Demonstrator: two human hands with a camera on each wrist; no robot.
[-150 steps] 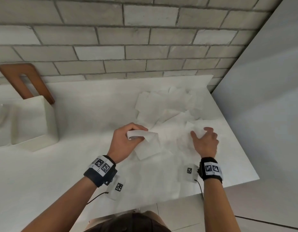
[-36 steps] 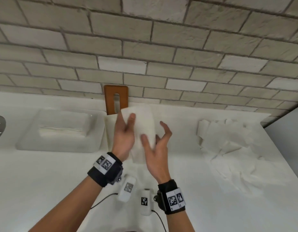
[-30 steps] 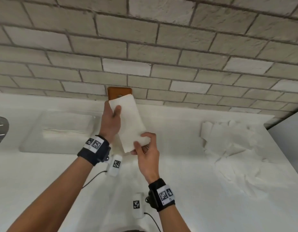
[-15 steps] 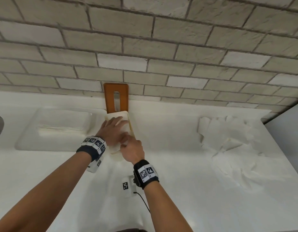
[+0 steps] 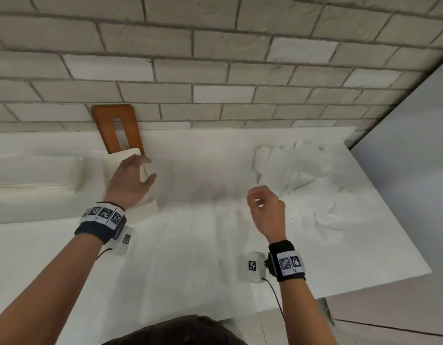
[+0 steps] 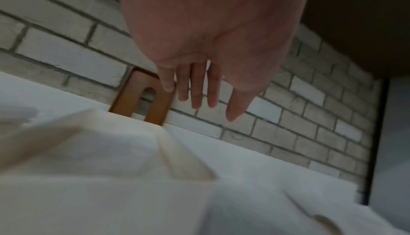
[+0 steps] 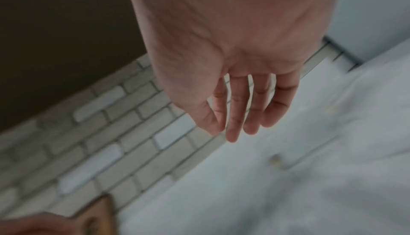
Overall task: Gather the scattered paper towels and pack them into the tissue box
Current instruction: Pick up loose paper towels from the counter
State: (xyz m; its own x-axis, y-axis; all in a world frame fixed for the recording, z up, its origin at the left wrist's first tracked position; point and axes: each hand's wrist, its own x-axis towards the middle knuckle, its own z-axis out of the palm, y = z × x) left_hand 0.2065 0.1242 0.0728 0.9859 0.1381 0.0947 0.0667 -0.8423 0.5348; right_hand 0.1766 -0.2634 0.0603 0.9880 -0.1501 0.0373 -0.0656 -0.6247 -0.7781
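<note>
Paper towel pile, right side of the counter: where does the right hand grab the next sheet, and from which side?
Probably the pile's near-left edge. The paper towel pile lies flat and loosely overlapped, with raised, folded edges facing the right hand, which hovers open just left of it. Come in from the left and above, and pinch a lifted fold, not the flat middle. The left hand hangs over the tissue box.

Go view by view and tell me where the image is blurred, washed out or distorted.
Head view: brick courses bow from the wide lens; the white counter and paper towels wash out together; the right hand is motion-smeared. Left wrist view: tissue box soft, left hand fairly sharp. Right wrist view: everything streaked and dim.
</note>
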